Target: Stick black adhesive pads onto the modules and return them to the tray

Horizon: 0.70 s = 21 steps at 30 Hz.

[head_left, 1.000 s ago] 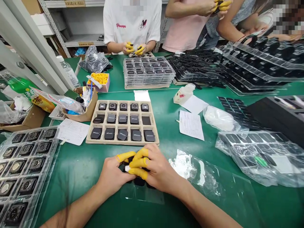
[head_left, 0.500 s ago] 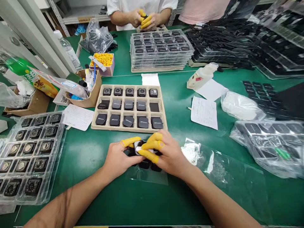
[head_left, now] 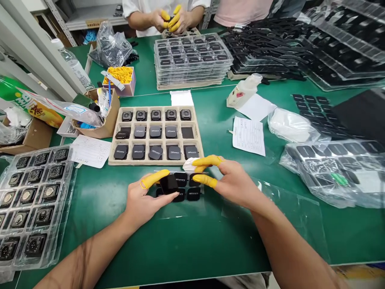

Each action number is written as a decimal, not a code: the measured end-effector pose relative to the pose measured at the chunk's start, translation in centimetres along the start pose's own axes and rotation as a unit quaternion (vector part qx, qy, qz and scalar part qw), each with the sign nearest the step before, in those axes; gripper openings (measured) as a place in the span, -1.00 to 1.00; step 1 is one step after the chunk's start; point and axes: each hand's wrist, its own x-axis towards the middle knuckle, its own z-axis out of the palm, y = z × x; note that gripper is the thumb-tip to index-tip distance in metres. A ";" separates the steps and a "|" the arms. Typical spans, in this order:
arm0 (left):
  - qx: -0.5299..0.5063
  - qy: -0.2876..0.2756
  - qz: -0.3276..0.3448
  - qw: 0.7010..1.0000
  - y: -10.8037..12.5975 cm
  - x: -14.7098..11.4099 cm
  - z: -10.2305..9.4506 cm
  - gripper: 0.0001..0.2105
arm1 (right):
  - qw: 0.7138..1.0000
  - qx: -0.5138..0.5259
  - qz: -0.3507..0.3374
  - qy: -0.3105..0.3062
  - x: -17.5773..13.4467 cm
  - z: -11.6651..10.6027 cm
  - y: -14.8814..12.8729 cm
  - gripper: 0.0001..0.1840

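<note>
A smartwatch (head_left: 169, 184) with a dark, glossy screen is gripped between the thumb and yellow-cotted index finger of my left hand (head_left: 147, 192). My right hand (head_left: 231, 180), also in yellow finger cots, has a crumpled white wipe (head_left: 190, 164) at its upper fingertips; its thumb is apart below. Beneath both hands lies a clear sheet with several black square stickers (head_left: 193, 194), lettered in white and partly covered by the watch and fingers. Just beyond is a beige tray (head_left: 144, 162) of watches, those in the nearer rows bearing lettered black squares.
Clear trays of watches (head_left: 42, 216) lie at left. Stacked trays (head_left: 192, 64) stand at the back before a co-worker's yellow-cotted hands (head_left: 171, 20). A white bottle (head_left: 243, 90), a written paper slip (head_left: 249, 136) and bagged trays (head_left: 339, 160) are at right. A box (head_left: 120, 76) holds yellow finger cots.
The white wipe has come off the watch face as my right hand moved up and right. My left hand still holds the watch, its screen now uncovered. The view has shifted slightly.
</note>
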 end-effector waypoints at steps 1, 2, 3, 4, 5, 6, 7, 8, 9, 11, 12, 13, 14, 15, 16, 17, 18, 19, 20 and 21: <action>0.003 -0.002 0.008 1.000 0.0 0.1 -0.1 -0.60 | 0.999 0.029 0.022 0.009 0.1 0.3 -0.1 -0.68; 0.005 -0.009 0.013 1.000 -0.1 0.2 -0.2 -0.60 | 0.998 0.053 0.036 0.023 0.2 0.5 -0.2 -0.68; 0.004 -0.018 0.019 1.000 -0.1 0.3 -0.3 -0.59 | 0.996 0.070 0.044 0.034 0.3 0.7 -0.2 -0.67; 0.000 -0.030 0.027 0.999 -0.2 0.4 -0.4 -0.59 | 0.995 0.079 0.049 0.043 0.4 0.8 -0.1 -0.66; -0.006 -0.042 0.035 0.998 -0.3 0.6 -0.6 -0.59 | 0.994 0.084 0.052 0.050 0.5 0.8 -0.1 -0.65; -0.011 -0.054 0.042 0.998 -0.4 0.8 -0.7 -0.59 | 0.993 0.089 0.055 0.054 0.5 0.8 -0.1 -0.64; -0.019 -0.061 0.046 0.997 -0.4 0.9 -0.9 -0.59 | 0.992 0.093 0.059 0.056 0.5 0.8 -0.1 -0.62; -0.029 -0.067 0.044 0.996 -0.5 1.0 -1.0 -0.59 | 0.992 0.097 0.064 0.056 0.5 0.7 -0.1 -0.62; -0.040 -0.071 0.035 0.996 -0.6 1.0 -1.1 -0.59 | 0.991 0.102 0.068 0.057 0.4 0.7 -0.2 -0.61; -0.064 -0.071 0.008 0.995 -0.6 1.0 -1.2 -0.58 | 0.989 0.111 0.077 0.053 0.4 0.7 -0.4 -0.62; -0.069 -0.070 -0.013 0.995 -0.6 0.9 -1.2 -0.58 | 0.989 0.115 0.078 0.047 0.4 0.8 -0.5 -0.63; -0.065 -0.070 -0.042 0.995 -0.5 0.9 -1.2 -0.58 | 0.989 0.118 0.076 0.041 0.4 1.0 -0.5 -0.64; -0.055 -0.073 -0.081 0.992 -0.4 0.8 -1.1 -0.59 | 0.990 0.120 0.071 0.037 0.5 1.2 -0.6 -0.65; -0.049 -0.077 -0.126 0.988 -0.2 0.9 -1.1 -0.58 | 0.990 0.123 0.065 0.038 0.6 1.5 -0.5 -0.65; -0.053 -0.083 -0.173 0.980 -0.1 0.9 -1.0 -0.55 | 0.989 0.126 0.057 0.045 0.8 1.7 -0.4 -0.65; -0.071 -0.089 -0.220 0.969 0.1 1.1 -0.9 -0.52 | 0.989 0.130 0.048 0.059 0.9 1.9 -0.2 -0.65; -0.101 -0.090 -0.258 0.957 0.2 1.2 -0.8 -0.47 | 0.987 0.138 0.037 0.074 1.1 2.0 0.0 -0.64; -0.132 -0.088 -0.287 0.945 0.2 1.4 -0.7 -0.43 | 0.984 0.153 0.027 0.088 1.2 1.9 0.3 -0.62; -0.158 -0.084 -0.307 0.935 0.2 1.5 -0.6 -0.40 | 0.978 0.180 0.020 0.102 1.2 1.6 0.5 -0.61; -0.173 -0.079 -0.319 0.929 0.2 1.6 -0.5 -0.38 | 0.969 0.219 0.016 0.112 1.2 1.2 0.6 -0.59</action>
